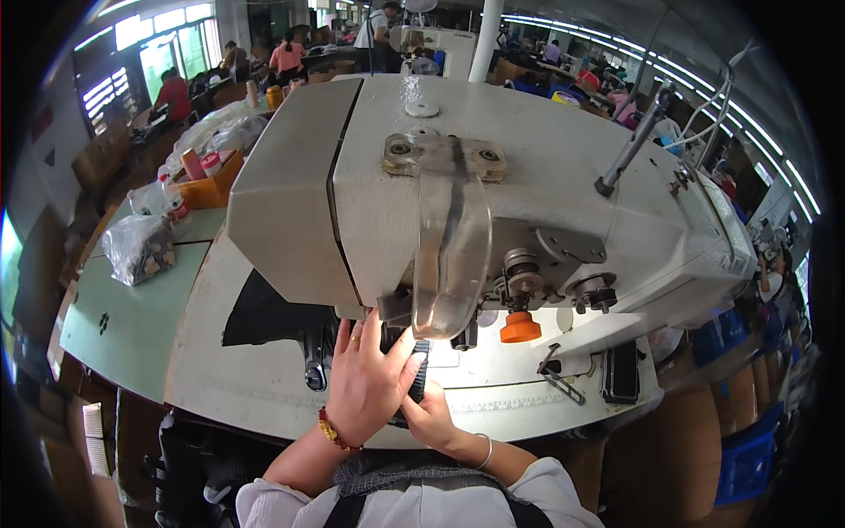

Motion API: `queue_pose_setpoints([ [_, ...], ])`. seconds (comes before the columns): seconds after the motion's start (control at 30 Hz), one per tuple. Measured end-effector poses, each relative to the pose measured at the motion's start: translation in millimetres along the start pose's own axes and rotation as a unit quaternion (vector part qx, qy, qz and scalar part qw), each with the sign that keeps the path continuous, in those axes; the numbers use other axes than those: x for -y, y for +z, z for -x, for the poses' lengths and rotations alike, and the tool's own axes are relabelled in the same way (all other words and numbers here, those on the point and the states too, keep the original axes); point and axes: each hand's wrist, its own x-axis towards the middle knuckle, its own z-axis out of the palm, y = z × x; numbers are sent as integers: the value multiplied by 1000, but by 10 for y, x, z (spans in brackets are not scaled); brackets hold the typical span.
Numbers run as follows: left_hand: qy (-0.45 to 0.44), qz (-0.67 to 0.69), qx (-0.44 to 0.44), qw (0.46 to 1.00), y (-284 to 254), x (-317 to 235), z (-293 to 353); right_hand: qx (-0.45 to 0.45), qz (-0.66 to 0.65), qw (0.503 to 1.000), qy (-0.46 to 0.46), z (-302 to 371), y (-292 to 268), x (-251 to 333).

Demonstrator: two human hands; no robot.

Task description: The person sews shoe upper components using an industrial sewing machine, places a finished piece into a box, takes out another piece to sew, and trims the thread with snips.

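The white sewing machine (290,167) fills the middle of the view, its head over the pale table. Beneath the head, my left hand (361,383) lies with fingers stretched forward; the fingertips reach in by the needle area, partly hidden. Its thumb and forefinger touch a black ribbed strip (421,365). My right hand (431,418) is closer to me, closed on the near end of that strip between thumb and fingers. Dark fabric (268,312) spreads out to the left of the head. A clear guard (451,264) hangs in front of the needle area and blocks it.
An orange knob (520,326) sits low on the machine, right of my hands. A black rectangular case (621,373) and a metal guide (562,385) rest at the table's right. A plastic bag (141,246) lies on the green table (132,308) at left. People work farther back.
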Motion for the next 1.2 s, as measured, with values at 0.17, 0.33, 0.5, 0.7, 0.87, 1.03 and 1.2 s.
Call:
queue_pose_setpoints([
  [0.17, 2, -7, -4, 1000, -14, -51, 0, 11, -8, 1000, 0, 1, -36, -24],
  [0.33, 3, -14, -4, 1000, -17, -37, -9, 11, 33, 999, -26, -137, -110, -63],
  [0.5, -10, -17, 26, 999, -219, 84, 169, 79, 94, 991, -62, -291, 6, -47],
  [0.7, 108, 121, 114, 980, -1174, 173, 814, 109, 176, 961, -184, 26, -43, 386],
  [0.87, 283, 275, 90, 914, -1763, 307, 1270, 158, 177, 945, -225, 566, -433, 798],
  [1.03, 48, 206, 0, 977, -1809, 436, 1347, 98, 265, 957, -63, 1607, -1184, 1370],
  [1.2, -78, -27, -19, 996, -2011, 1012, 1221, -274, 498, 813, 127, 2927, -1489, 2433],
])
